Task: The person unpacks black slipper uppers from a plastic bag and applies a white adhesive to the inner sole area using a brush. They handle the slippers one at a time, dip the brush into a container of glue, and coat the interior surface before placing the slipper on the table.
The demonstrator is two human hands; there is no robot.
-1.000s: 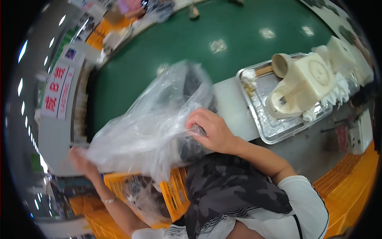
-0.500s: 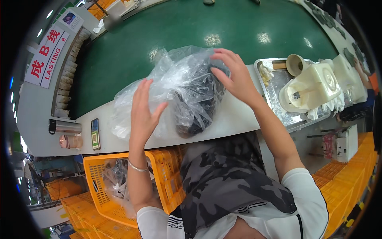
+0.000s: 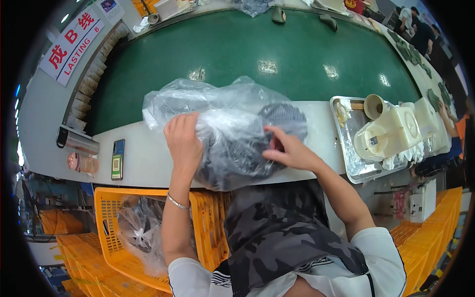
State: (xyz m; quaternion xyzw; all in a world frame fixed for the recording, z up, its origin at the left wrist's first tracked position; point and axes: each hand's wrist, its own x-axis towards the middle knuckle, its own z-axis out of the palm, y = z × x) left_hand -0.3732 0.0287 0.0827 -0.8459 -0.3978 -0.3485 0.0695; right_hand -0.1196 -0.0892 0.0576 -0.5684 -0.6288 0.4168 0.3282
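Note:
A clear plastic bag (image 3: 222,163) with dark, ribbed-looking contents lies on the white worktop in front of me, its loose film spreading onto the green surface. My left hand (image 3: 184,141) has its fingers bent together on the gathered film at the bag's left side, their tips partly hidden. On the right, my right hand (image 3: 293,152) is over the bag, with thumb and index finger curved but apart. Whether these fingertips touch the film I cannot tell. What exactly the dark contents are is blurred by the plastic.
An orange crate (image 3: 131,270) holding bagged dark items stands below the worktop's front edge. A phone (image 3: 118,158) and a flask (image 3: 78,140) lie left. To the right, a metal tray (image 3: 354,173) bears a cream plastic container (image 3: 396,131). Dark shoe-like pieces (image 3: 328,22) sit at the far edge.
My hands were raised and spread beside the bag; the left has closed onto the film and the right has come lower. The bag has shifted, its dark contents now spread farther right.

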